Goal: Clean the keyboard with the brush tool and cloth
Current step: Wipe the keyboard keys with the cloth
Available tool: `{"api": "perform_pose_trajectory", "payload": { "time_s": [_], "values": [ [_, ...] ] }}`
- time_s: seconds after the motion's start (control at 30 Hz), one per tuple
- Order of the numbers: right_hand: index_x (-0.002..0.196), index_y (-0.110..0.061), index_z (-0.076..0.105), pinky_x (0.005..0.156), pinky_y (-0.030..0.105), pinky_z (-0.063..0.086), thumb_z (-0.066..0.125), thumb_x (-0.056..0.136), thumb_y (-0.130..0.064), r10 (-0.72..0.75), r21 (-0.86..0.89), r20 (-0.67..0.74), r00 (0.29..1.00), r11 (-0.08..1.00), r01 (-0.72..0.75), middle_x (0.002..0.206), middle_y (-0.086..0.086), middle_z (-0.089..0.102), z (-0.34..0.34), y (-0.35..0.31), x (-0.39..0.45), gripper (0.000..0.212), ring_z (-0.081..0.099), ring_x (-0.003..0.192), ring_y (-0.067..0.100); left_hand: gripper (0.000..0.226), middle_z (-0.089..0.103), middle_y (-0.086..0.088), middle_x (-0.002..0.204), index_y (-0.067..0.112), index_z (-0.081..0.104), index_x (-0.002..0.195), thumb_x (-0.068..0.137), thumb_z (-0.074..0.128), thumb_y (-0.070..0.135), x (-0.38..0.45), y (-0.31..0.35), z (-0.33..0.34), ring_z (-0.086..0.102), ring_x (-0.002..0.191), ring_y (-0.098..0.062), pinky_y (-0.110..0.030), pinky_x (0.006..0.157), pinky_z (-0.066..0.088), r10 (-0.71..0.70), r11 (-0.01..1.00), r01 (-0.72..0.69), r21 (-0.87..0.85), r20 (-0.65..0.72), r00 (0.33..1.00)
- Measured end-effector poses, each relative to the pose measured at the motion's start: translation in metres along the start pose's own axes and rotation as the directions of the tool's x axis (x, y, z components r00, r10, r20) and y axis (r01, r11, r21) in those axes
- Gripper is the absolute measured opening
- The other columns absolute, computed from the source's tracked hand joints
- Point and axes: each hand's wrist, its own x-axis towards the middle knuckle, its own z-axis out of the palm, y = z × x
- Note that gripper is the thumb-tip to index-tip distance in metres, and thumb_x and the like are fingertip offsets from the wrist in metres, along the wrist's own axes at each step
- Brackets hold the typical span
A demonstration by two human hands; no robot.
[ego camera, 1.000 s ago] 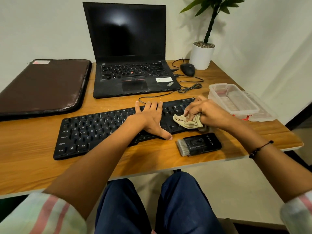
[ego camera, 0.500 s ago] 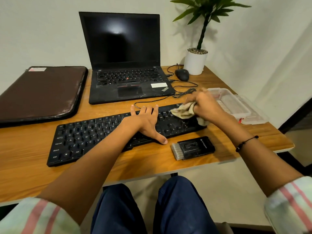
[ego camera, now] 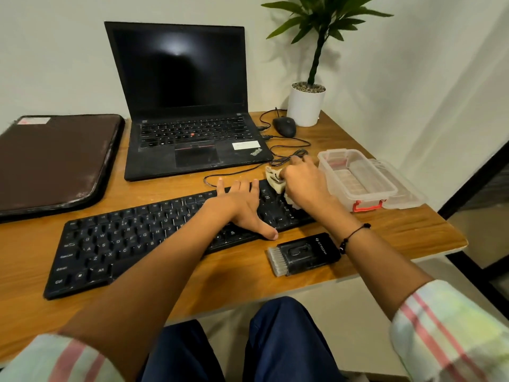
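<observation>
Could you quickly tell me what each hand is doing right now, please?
Left hand: open, fingers flat on the keyboard.
Right hand: grips the cloth at the keyboard's right end.

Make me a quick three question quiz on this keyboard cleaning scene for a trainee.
1. True or false: the right hand grips the cloth.
2. Where does the brush tool lie? A) in the clear box B) on the desk in front of the keyboard C) on the laptop
3. Fill in: the left hand rests flat on the ____.

Key: 1 true; 2 B; 3 keyboard.
</observation>
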Motion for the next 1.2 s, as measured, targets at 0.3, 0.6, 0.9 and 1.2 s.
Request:
{"api": "perform_pose_trajectory", "payload": {
  "time_s": [0.3, 0.6, 0.9, 1.2],
  "values": [
    [0.119, -0.008, 0.062, 0.087, 0.037, 0.044, 0.053, 0.089, -0.005, -0.115, 0.058, -0.013, 0.993, 0.992, 0.115, 0.131, 0.013, 0.047, -0.004, -0.017, 0.003, 0.032, 0.038, 0.123, 0.030, 0.126, 0.002, -0.015, 0.156, 0.009, -0.001, 0.151, 0.065, 0.058, 0.080, -0.002, 0.002, -0.002, -0.003, 0.144, -0.034, -0.061, 0.112, -0.010, 0.018, 1.000, -0.018, 0.008, -0.015, 1.000],
    [0.105, -0.003, 0.064, 0.072, 0.037, 0.048, 0.051, 0.090, -0.005, 0.260, 0.089, 0.014, 0.966, 0.962, -0.260, 0.106, 0.017, 0.063, 0.000, 0.016, 0.008, 0.020, 0.060, 0.099, 0.032, 0.130, -0.005, -0.016, 0.157, 0.016, -0.015, 0.150, 0.064, 0.058, 0.080, 0.000, 0.002, 0.000, -0.007, 0.144, -0.036, -0.060, 0.112, -0.011, 0.016, 1.000, -0.016, -0.006, -0.011, 1.000],
    [0.134, -0.023, 0.052, 0.085, 0.037, 0.046, 0.055, 0.090, -0.014, -0.224, 0.027, 0.023, 0.974, 0.974, 0.223, 0.126, 0.007, 0.046, 0.004, 0.004, -0.016, 0.045, 0.038, 0.118, 0.025, 0.127, 0.002, -0.015, 0.156, 0.013, -0.006, 0.151, 0.064, 0.057, 0.081, 0.001, 0.002, 0.001, -0.003, 0.144, -0.036, -0.060, 0.112, -0.010, 0.015, 1.000, -0.015, 0.017, -0.027, 1.000],
    [0.119, -0.007, 0.063, 0.076, 0.037, 0.047, 0.054, 0.088, -0.006, 0.134, 0.059, 0.041, 0.990, 0.989, -0.136, 0.120, 0.015, 0.054, 0.004, 0.017, -0.010, 0.033, 0.057, 0.103, 0.034, 0.128, -0.002, -0.016, 0.157, 0.016, -0.013, 0.150, 0.065, 0.056, 0.081, -0.002, 0.002, 0.001, -0.006, 0.145, -0.036, -0.061, 0.111, -0.011, 0.012, 1.000, -0.012, 0.013, -0.021, 1.000]
  ]
}}
